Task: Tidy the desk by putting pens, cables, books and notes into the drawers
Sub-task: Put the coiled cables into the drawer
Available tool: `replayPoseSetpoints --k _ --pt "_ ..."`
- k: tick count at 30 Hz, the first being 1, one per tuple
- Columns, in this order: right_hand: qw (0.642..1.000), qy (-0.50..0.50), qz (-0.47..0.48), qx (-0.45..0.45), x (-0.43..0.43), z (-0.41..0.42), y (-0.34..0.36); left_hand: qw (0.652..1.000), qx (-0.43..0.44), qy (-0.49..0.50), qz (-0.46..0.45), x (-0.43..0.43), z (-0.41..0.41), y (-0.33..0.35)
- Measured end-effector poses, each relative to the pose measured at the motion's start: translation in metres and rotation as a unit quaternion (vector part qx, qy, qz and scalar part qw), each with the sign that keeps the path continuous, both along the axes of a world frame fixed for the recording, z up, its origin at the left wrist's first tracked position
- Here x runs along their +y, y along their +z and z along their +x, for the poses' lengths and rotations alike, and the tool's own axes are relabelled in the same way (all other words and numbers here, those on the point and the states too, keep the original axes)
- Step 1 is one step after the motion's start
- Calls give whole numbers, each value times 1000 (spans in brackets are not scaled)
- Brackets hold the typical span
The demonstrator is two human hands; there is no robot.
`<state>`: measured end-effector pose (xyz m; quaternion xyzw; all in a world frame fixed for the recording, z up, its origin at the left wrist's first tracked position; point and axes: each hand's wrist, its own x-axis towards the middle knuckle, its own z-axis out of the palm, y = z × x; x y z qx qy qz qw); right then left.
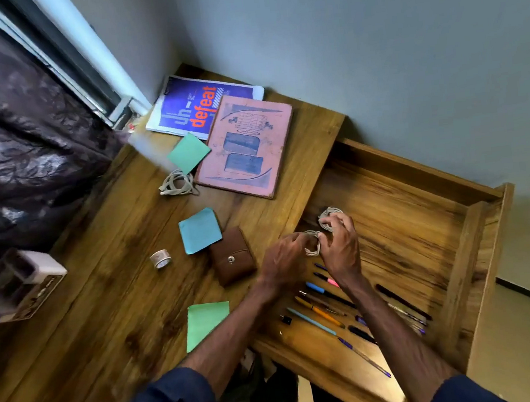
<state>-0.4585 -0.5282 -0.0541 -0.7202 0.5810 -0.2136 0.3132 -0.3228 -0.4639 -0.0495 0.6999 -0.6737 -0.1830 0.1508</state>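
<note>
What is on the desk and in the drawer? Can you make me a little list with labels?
Left hand: pinches a coiled cable over the drawer
Right hand: holds a second cable beside it
In drawer: pens
On desk: third cable, blue book, pink book, far green note, blue note, near green note, wallet, tape roll
Left to put away: third cable, books, notes

A brown snap-fastened pouch (233,256) is laid flat on the wood. A small roll of tape (160,258) is set just left of the pouch, and a white-topped box (17,285) with open compartments is placed well to its left. A dark patterned curtain (20,128) is hung far up and left of the pouch.
</note>
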Motion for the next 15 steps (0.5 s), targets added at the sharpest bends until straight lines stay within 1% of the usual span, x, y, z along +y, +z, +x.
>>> replayPoseSetpoints --k 3,6,8,12,13,15 --pt "999 32 -32 -27 12 39 18 995 9 72 -64 19 34 17" --pt "994 85 -42 -55 24 81 31 976 7 178 -124 37 72 30" --pt "990 123 -48 -55 28 103 35 962 1 238 -136 39 106 32" --pt "983 169 -57 -49 32 136 40 948 -90 291 -94 23 201 28" --pt "982 174 -61 -50 32 140 41 944 -108 303 -74 16 220 29" --pt "981 177 -68 -45 31 146 42 940 -121 318 -5 2 248 27"
